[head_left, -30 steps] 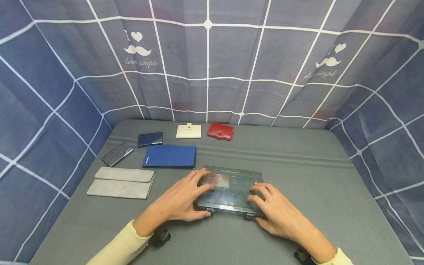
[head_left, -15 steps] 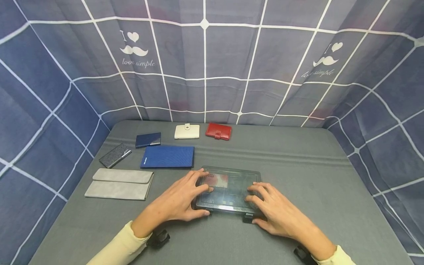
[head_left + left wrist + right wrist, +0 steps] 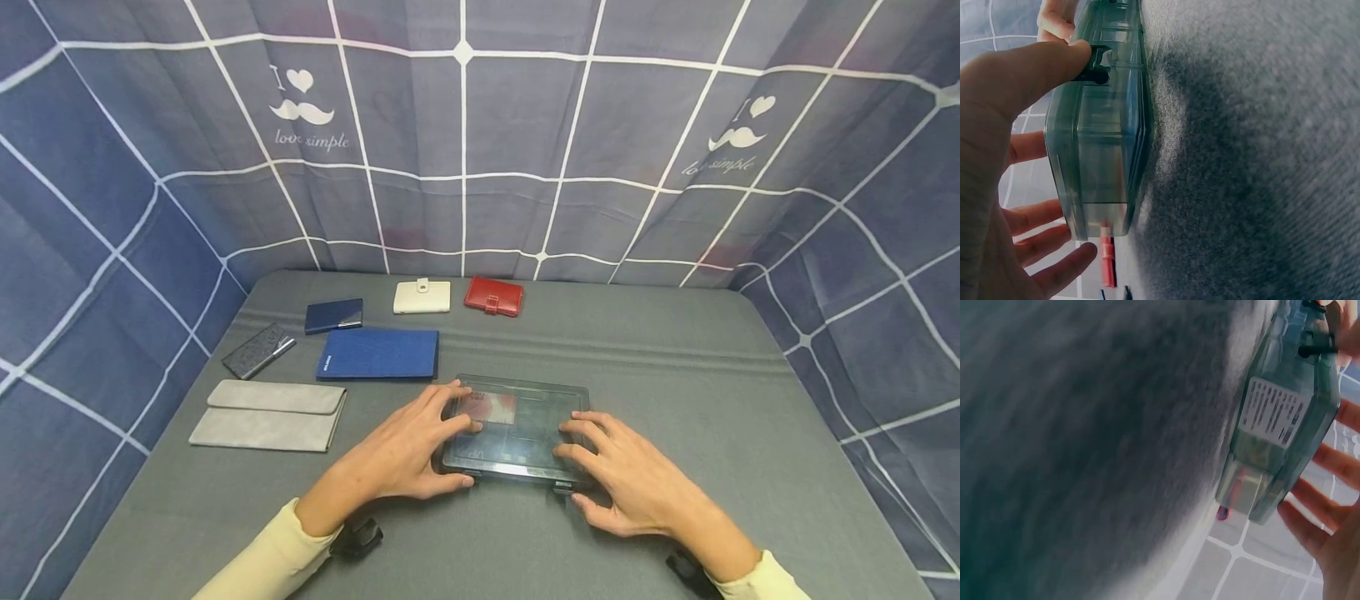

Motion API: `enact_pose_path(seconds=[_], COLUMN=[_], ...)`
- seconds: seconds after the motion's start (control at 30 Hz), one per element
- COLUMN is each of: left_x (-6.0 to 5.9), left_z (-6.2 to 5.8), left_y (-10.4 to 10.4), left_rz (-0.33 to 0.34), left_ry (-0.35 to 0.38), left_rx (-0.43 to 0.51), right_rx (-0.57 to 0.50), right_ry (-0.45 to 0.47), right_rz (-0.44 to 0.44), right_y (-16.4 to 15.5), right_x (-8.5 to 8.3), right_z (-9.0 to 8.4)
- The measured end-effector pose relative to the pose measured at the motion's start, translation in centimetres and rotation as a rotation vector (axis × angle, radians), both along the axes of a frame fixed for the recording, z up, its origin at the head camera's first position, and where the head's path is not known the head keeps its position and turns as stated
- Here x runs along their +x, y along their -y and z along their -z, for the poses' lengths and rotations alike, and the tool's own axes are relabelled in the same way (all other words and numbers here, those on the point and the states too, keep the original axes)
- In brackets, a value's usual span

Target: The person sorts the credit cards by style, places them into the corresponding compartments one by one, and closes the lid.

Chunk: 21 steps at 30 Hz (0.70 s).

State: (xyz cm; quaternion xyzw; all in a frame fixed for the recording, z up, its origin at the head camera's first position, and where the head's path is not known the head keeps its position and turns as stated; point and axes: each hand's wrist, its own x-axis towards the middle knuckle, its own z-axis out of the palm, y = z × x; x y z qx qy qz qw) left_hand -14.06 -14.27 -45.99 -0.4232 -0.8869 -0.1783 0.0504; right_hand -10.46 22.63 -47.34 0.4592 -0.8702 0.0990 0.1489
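Little has shifted since the earlier frames: both hands have stayed on the clear plastic case [image 3: 516,429], and only the right thumb has been drawn slightly back along the near edge. The left hand [image 3: 405,454] is laid over the case's left end, its fingers [image 3: 447,408] spread and lightly bent on the lid, its thumb pressed against the near edge by a black latch [image 3: 1094,65]. The right hand [image 3: 626,483] is placed on the right end in the same way, fingers splayed over the lid and thumb set at the front edge; nothing is pinched or lifted by either hand. In the right wrist view a white printed label [image 3: 1272,412] is seen on the case's side.

The case is set flat on the grey table cover [image 3: 675,375], near the front edge and about mid-width, with something red visible through its lid. Just beyond its far left corner a blue folder [image 3: 378,353] is laid, and left of that a grey pouch [image 3: 266,414]. Further back, well apart from the hands, a dark patterned card case [image 3: 257,350], a navy wallet [image 3: 333,316], a cream wallet [image 3: 422,297] and a red wallet [image 3: 493,296] are ranged toward the checked blue cloth [image 3: 525,125] hung behind
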Motion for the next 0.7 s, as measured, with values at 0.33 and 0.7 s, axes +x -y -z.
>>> enact_pose_path(seconds=[0.33, 0.7], left_x=[-0.18, -0.11], left_z=[-0.04, -0.33], left_y=[0.07, 0.04], left_rz=[-0.005, -0.006], left_ry=[0.024, 0.03], left_rx=[-0.012, -0.016], right_rx=[-0.078, -0.088], right_ry=[0.046, 0.115], right_rz=[0.047, 0.07], right_y=[0.39, 0.22], right_x=[-0.28, -0.15], right_z=[0.04, -0.61])
